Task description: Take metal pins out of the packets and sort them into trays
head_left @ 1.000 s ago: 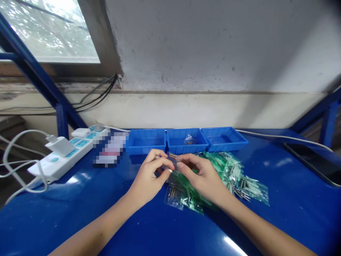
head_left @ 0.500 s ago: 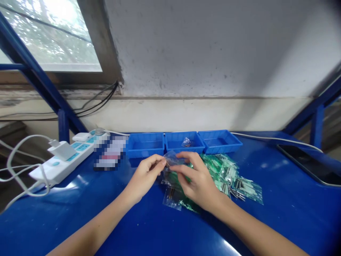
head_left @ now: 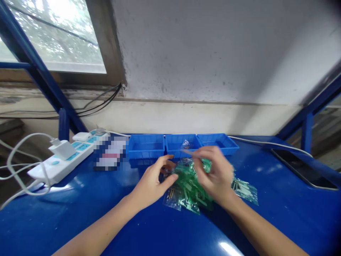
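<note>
My left hand [head_left: 154, 183] hovers at the left edge of a pile of bags, thumb and fingers curved apart with a gap between them. My right hand [head_left: 214, 172], smeared by motion, pinches a thin, pale, strip-like piece [head_left: 188, 153] pointing left in front of the middle bin; its kind is unclear. Beneath the hands lie green-tinted plastic bags [head_left: 190, 190] holding pale and metal pieces. At the near left of the pile rests a clear plastic bag [head_left: 172, 199] with thin brass-coloured pins. Another small clear bag [head_left: 185, 144] sits inside the middle blue bin [head_left: 173, 153].
A left blue bin [head_left: 146, 153] and a right blue bin [head_left: 222, 151] flank the middle one along the wall. White power strip [head_left: 50, 172] with cables stands at left, beside a pixelated object [head_left: 110, 154]. A dark phone [head_left: 303, 169] lies at right.
Both hands held a small clear bag together; now they are apart. My right hand has moved right, carrying a thin pale piece, and my left hand's fingers have spread. The view has shifted slightly.
</note>
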The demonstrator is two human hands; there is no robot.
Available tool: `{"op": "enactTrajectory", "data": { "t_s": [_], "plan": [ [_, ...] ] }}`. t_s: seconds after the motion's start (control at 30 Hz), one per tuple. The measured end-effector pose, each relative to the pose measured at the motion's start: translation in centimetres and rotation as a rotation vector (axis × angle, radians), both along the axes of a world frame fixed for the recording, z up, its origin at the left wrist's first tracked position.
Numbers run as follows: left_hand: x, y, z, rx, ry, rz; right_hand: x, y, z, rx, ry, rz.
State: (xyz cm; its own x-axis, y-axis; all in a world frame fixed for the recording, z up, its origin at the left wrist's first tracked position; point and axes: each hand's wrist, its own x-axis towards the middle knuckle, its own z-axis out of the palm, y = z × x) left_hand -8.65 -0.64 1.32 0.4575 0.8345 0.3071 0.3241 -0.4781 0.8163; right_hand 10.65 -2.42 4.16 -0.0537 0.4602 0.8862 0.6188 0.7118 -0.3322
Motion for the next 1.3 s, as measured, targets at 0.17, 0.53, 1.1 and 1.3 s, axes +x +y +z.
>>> {"op": "enactTrajectory", "data": {
  "t_s": [0.17, 0.53, 1.1, 1.3],
  "plan": [
    [-0.1, -0.3, -0.2, 0.205, 0.354, -0.148, 3.5, 2.4, 0.4, 0.134, -0.084, -0.361],
    [-0.5, 0.4, -0.7, 0.262, 0.434, -0.081, 3.7, 3.7, -1.7, -0.255, -0.173, -0.344],
    [-0.5, 0.6, -0.2, 0.468, 0.245, 0.174, -2.1, 0.6, -2.2, -0.839, 0.376, 0.307],
    [-0.1, 0.1, 0.2, 0.307, 0.145, 0.151, -1.7, 0.3, -2.0, -0.612, 0.270, 0.124]
  ]
}}
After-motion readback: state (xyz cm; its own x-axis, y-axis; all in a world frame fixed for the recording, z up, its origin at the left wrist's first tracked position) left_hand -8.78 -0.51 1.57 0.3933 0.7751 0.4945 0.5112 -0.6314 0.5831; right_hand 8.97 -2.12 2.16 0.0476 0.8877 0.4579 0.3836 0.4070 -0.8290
